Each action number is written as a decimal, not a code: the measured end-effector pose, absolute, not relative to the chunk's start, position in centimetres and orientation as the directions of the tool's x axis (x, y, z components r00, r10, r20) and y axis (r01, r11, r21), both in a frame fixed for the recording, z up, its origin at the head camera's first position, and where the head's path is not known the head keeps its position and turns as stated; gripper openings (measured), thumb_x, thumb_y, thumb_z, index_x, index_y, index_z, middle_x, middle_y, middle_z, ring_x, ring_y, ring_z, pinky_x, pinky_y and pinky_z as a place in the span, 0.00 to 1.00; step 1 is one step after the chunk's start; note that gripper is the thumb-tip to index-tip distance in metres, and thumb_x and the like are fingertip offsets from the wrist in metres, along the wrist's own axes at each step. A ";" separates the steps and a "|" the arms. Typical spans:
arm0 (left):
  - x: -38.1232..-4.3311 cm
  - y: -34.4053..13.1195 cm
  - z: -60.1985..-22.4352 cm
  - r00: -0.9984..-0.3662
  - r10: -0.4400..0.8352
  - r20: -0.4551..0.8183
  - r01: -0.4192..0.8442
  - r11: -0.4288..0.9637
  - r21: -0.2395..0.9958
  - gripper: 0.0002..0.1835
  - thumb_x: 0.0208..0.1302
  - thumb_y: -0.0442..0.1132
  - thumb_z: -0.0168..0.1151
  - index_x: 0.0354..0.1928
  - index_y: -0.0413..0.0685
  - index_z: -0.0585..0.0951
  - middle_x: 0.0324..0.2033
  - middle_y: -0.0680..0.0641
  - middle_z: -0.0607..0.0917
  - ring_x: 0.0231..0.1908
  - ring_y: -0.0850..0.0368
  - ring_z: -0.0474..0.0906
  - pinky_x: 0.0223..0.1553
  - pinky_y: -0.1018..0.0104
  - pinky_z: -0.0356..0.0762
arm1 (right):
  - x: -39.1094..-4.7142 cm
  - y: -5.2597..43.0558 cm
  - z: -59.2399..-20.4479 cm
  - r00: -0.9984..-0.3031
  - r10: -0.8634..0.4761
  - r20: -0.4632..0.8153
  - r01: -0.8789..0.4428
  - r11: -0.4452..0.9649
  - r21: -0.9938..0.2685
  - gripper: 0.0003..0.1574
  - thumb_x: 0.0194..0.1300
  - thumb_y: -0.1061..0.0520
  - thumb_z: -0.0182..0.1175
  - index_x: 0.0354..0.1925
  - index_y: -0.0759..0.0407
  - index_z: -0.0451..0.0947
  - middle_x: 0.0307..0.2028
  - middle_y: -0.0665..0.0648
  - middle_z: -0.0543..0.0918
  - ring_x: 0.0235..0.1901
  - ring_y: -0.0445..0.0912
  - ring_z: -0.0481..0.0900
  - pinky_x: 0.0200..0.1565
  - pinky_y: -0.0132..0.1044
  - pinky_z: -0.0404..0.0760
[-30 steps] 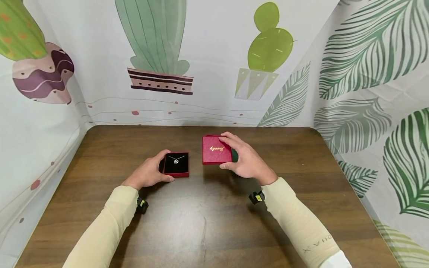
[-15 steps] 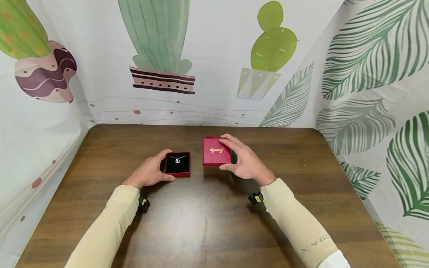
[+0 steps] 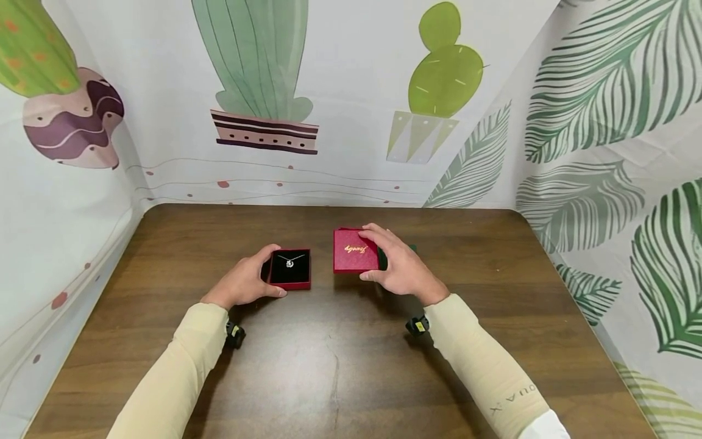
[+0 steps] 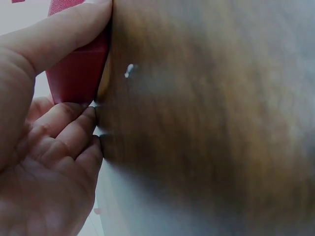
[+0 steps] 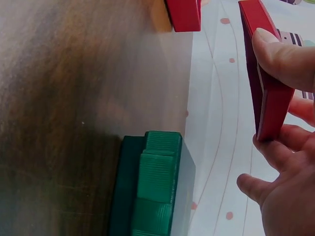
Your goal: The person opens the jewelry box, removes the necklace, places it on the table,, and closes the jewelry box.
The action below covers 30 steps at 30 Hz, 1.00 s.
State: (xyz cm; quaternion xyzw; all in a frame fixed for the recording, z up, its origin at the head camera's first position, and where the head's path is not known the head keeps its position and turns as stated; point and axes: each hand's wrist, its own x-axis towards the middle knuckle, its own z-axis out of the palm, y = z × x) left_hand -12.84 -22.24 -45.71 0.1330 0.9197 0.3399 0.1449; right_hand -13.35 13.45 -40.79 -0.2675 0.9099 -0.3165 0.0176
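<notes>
My left hand (image 3: 241, 280) grips a red jewelry box base (image 3: 290, 285) on the table, thumb at its near side and fingers at the far side. On the black insert (image 3: 298, 275) lies a silver necklace (image 3: 289, 263) with a small pendant. To the right, my right hand (image 3: 403, 265) pinches the red lid (image 3: 353, 251), which has gold "Jewelry" lettering, upside down from here. The right wrist view shows the lid's hollow underside facing the table, with the lid raised above it. A gap separates lid and base. The left wrist view shows fingertips against the base's side.
A green ribbed box (image 5: 157, 182) stands on the table beneath my right hand, mostly hidden by it in the head view. Behind the brown wooden table (image 3: 329, 378) hangs a white cloth (image 3: 351, 85) printed with cacti and leaves.
My right hand and the lid have moved slightly toward me, and more of the green box shows beyond the hand. The left hand keeps its hold on the base.
</notes>
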 end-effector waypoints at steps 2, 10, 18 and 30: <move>-12.8 -22.3 -45.7 -0.923 0.342 -0.176 0.146 0.735 0.663 0.50 0.54 0.48 0.82 0.75 0.53 0.63 0.61 0.40 0.83 0.53 0.45 0.79 0.61 0.40 0.76 | -13.4 13.4 -40.9 -0.853 -0.504 0.136 -0.480 0.656 -0.583 0.50 0.56 0.54 0.79 0.73 0.53 0.68 0.72 0.52 0.70 0.71 0.53 0.68 0.75 0.59 0.68; -12.9 -22.2 -45.8 -0.923 0.344 -0.171 0.152 0.735 0.660 0.48 0.53 0.48 0.83 0.73 0.54 0.65 0.59 0.42 0.84 0.50 0.47 0.80 0.58 0.42 0.77 | -13.4 13.4 -41.3 -0.847 -0.516 0.126 -0.486 0.658 -0.575 0.50 0.57 0.54 0.78 0.73 0.56 0.67 0.73 0.54 0.69 0.73 0.53 0.68 0.81 0.61 0.53; -12.9 -22.3 -45.8 -0.924 0.340 -0.172 0.149 0.738 0.658 0.48 0.53 0.48 0.83 0.73 0.55 0.65 0.59 0.42 0.85 0.50 0.47 0.80 0.58 0.42 0.77 | -13.5 13.2 -41.9 -0.852 -0.512 0.107 -0.478 0.679 -0.557 0.52 0.56 0.53 0.79 0.73 0.56 0.64 0.73 0.57 0.70 0.73 0.54 0.68 0.81 0.62 0.49; -12.7 -22.2 -45.6 -0.924 0.342 -0.170 0.148 0.732 0.666 0.48 0.53 0.48 0.83 0.72 0.55 0.65 0.60 0.42 0.84 0.50 0.47 0.80 0.58 0.43 0.77 | -13.5 13.2 -43.0 -0.869 -0.487 0.080 -0.453 0.721 -0.524 0.58 0.55 0.52 0.80 0.76 0.57 0.59 0.74 0.60 0.70 0.74 0.55 0.69 0.81 0.64 0.46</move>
